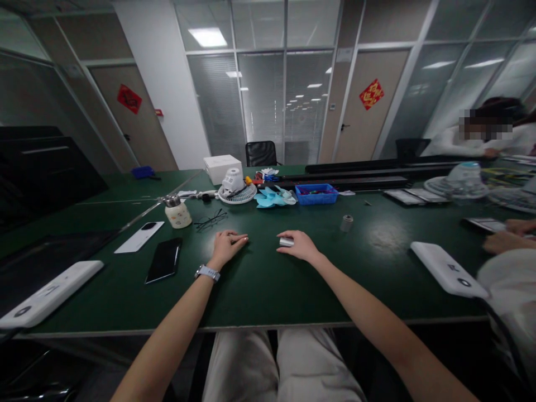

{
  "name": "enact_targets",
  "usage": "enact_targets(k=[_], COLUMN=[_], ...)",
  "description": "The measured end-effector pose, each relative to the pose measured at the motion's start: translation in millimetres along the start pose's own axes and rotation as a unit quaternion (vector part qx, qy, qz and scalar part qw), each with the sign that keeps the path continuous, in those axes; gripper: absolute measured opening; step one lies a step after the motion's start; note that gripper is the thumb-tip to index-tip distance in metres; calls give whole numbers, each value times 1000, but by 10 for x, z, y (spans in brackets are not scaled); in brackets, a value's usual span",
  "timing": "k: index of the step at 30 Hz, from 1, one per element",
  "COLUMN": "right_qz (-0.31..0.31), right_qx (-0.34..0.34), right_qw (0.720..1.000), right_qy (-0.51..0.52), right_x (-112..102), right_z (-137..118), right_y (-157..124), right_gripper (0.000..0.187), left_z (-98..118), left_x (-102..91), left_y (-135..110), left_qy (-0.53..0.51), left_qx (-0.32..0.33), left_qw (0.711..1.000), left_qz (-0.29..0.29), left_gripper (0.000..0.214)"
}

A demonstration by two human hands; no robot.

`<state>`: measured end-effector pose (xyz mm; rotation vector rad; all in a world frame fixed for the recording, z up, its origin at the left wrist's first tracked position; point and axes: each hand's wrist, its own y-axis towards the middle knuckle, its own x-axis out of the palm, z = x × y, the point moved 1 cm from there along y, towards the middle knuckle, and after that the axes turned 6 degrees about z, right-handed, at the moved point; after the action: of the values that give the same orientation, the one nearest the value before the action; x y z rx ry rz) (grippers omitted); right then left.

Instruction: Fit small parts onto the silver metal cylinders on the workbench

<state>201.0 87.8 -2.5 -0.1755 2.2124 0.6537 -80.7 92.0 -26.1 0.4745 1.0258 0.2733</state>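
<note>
My right hand point(299, 245) rests on the green table with thumb and fingers curved around a small silver, cylinder-like object point(287, 242). Its far end is hidden by the palm. Across a short gap, my left hand point(226, 245) lies on the tabletop, its thumb and fingers drawn together at the tips. Whether anything small sits between them is hidden. Beyond the left hand are black-framed glasses point(210, 221). To the right of my right hand stands a small grey cylinder point(347, 223), upright.
Left lie a black phone point(164, 261), a white phone point(140, 237), a cream bottle point(178, 213) and a white device point(52, 293). Behind stand a fan point(237, 192), a white box point(221, 167) and a blue tray point(316, 194). A co-worker's hand point(508, 240) is right, near another white device point(446, 268).
</note>
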Motion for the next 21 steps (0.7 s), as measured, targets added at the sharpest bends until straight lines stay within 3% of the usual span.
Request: enact_targets(k=[3,7,14,18,21], right_qz=[-4,-14,36,78,116], right_qx=[19,17,-93,-15,123], right_qw=[997,992,991,972,902], right_qy=[-79,-125,90,223,398], right_x=[-45,-121,-372,-331,-230], right_z=[-29,-28,25,67,84], right_y=[-14,-1,20,65,116], right_gripper=[49,40,32,35,28], left_z=[47,84,87,81,71], left_x=[-28,-53,-68,-64,-61], left_y=[2,10,5,4,5], left_qy=[-7,-5,-11,-12,-12], left_qx=[-16,-25,-26,-15,-15], left_qw=[999,998,997,997,997], left_qz=[34,62,71,74,69], left_gripper=[32,29,29,30,32])
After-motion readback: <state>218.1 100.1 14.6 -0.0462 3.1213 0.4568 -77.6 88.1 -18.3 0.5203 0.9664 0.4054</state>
